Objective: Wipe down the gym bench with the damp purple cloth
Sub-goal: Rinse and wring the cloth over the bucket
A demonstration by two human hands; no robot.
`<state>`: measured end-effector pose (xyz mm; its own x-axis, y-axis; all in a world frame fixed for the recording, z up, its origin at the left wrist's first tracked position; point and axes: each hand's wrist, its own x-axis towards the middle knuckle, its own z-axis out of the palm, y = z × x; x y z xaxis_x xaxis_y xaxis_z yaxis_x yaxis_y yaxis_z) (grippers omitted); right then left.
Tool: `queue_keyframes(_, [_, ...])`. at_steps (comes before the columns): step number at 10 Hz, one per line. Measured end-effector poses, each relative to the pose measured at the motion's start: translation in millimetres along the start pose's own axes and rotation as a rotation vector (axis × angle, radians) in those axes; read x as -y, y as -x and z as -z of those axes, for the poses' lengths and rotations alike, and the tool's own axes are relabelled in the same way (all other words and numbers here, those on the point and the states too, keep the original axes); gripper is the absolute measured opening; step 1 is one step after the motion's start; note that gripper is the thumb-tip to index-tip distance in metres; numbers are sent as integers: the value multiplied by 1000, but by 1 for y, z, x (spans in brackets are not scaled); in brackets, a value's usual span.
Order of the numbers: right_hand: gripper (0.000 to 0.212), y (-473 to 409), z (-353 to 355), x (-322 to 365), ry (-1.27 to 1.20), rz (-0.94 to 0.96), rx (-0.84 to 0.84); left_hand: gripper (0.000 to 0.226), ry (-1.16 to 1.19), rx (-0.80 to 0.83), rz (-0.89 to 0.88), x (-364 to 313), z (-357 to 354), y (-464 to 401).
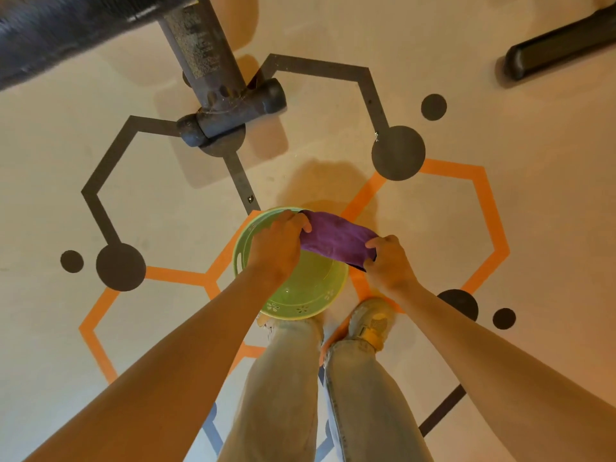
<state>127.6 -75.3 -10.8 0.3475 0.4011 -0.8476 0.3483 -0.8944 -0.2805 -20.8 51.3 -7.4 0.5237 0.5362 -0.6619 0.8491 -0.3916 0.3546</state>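
Holding the cloth (336, 240) stretched between both hands, right above the green bowl (300, 308) on the floor. Left hand (278, 243) has its fingers curled tight round one end, right hand (388, 258) is clenched on the other. Looks like a wring-out before the wipe. Best done by twisting the ends opposite ways and keeping the cloth over the bowl, so any drips land there and not on the floor or the shoe (371, 323). The bench (206, 61) waits just ahead, its foot near the bowl, padding blurred at top left.
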Motion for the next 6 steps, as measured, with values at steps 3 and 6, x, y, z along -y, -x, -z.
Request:
queue_keyframes(3, [41, -31, -32, -8, 89, 24, 115, 46, -314, 115, 62, 10, -29, -19])
queue_keyframes(6, [42, -17, -21, -14, -11, -18, 14, 44, -192, 205, 158, 5, -18, -4])
